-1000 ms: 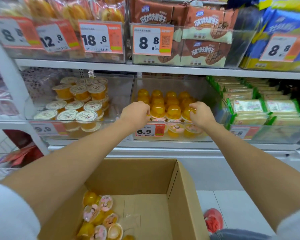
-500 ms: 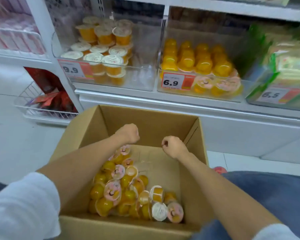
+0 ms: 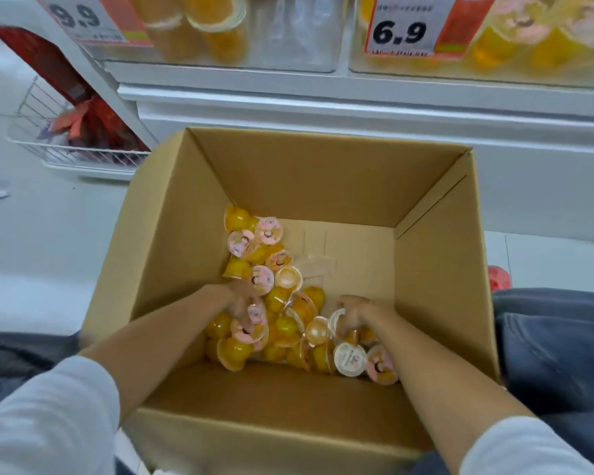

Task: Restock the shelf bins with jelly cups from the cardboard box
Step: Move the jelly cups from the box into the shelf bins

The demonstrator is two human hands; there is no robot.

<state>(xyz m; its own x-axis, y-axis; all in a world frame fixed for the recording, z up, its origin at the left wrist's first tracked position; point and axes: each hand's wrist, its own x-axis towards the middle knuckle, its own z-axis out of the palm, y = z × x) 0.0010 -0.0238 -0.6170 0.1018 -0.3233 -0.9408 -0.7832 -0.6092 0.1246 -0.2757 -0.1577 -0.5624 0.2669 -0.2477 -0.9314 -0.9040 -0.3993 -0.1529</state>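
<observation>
An open cardboard box [image 3: 306, 173] stands on the floor below the shelf. Several orange jelly cups [image 3: 235, 351] with pink or white lids lie heaped in its near left part. My left hand [image 3: 240, 301] is down in the heap, its fingers curled round pink-lidded cups. My right hand [image 3: 359, 313] is at the right end of the heap, fingers curled over a white-rimmed cup [image 3: 336, 322]. Above, the clear shelf bin [image 3: 460, 68] with the 6.9 price tag [image 3: 400, 29] holds more of the same cups.
A second clear bin [image 3: 288, 46], tagged 9.9, holds taller orange cups at the top left. A white wire basket [image 3: 83, 156] with red packets hangs at the left. My knees in blue jeans [image 3: 556, 354] flank the box. A red object [image 3: 499, 277] lies on the floor.
Both hands left the 6.9 bin, came down over the box and reached into the heap of cups. My view tilted down from the shelves to the box.
</observation>
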